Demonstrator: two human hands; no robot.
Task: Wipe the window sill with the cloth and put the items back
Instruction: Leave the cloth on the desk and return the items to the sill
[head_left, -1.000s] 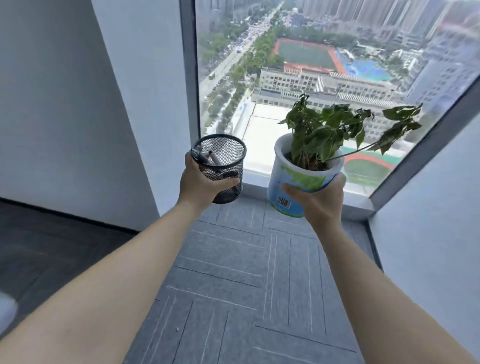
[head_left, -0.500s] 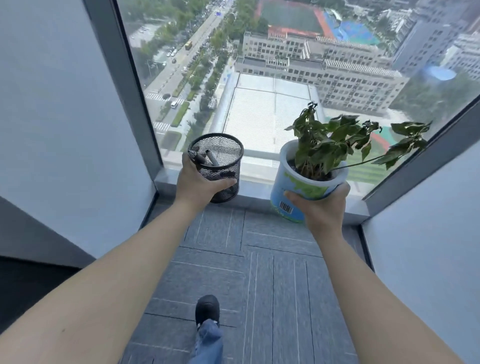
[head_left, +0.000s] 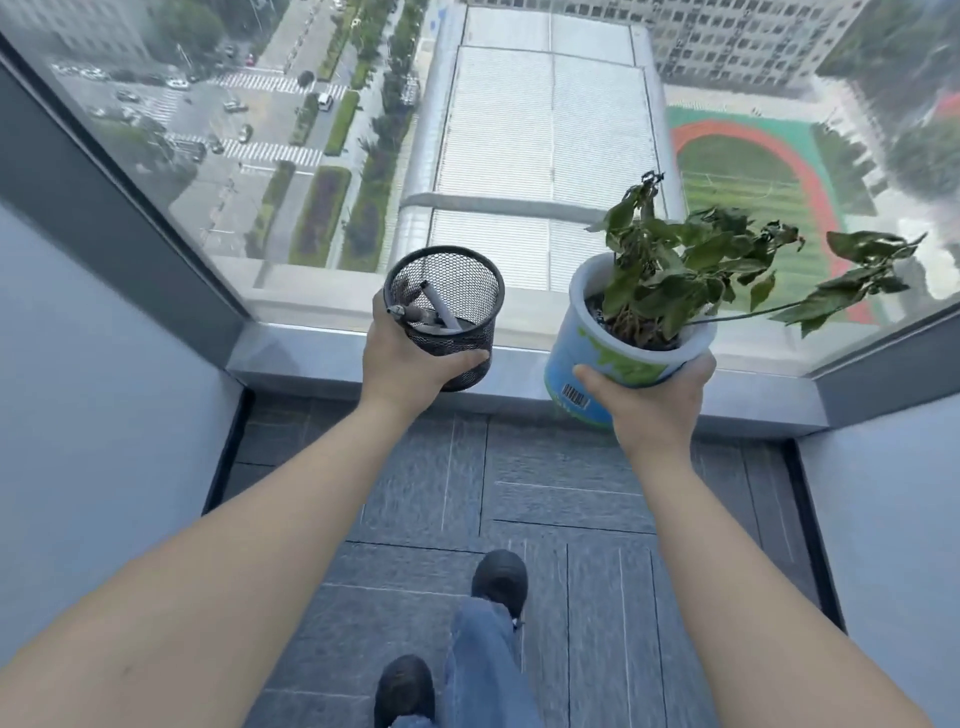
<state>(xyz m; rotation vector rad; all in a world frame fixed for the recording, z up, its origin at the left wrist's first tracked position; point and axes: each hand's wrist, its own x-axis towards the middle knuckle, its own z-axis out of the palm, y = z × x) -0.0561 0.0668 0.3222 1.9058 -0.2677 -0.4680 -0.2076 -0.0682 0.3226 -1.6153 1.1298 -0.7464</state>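
Over the last second the view had tipped downward and the person had stepped closer, so the window sill (head_left: 519, 364) now ran across the middle of the frame where before it sat higher and further off; I judged this the approach for putting the items back, with no cloth in sight. The left hand (head_left: 410, 358) was closed around the lower wall of the mesh pen holder (head_left: 447, 306), just left of centre; the pens (head_left: 431, 312) lay slanted inside. The right hand (head_left: 649, 400) was wrapped under and around the plant pot (head_left: 597, 364), right of centre, its leaves (head_left: 675, 280) spreading toward the right edge. Both items were held above the sill's near edge; neither appeared set down yet.
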